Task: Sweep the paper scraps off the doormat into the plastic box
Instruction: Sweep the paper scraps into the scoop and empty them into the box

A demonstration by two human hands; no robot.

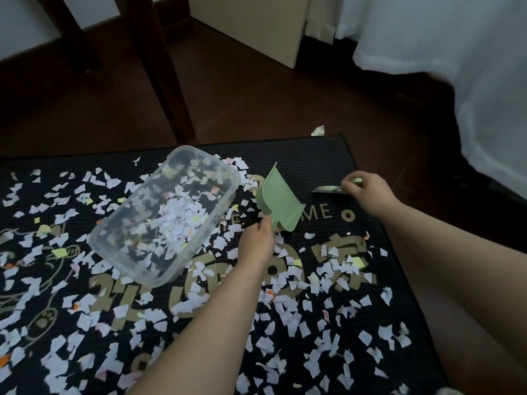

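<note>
Scraps (293,323) blanket doormat (313,161), most unswept; plastic box (165,215), ten o'clock, part-filled. Left hand (256,240) grips dustpan (281,201); right hand (362,189) pinches green tool (328,190).

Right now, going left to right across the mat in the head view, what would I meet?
The plastic box, the green dustpan, then the right hand pinching a small green tool.

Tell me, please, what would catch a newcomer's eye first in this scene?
The paper scraps strewn all over the dark doormat stand out first. Left of centre sits a clear plastic box with a heap of scraps inside. Beside it the left hand holds a green dustpan, while the right hand grips a small brush near the mat's far edge.
</note>
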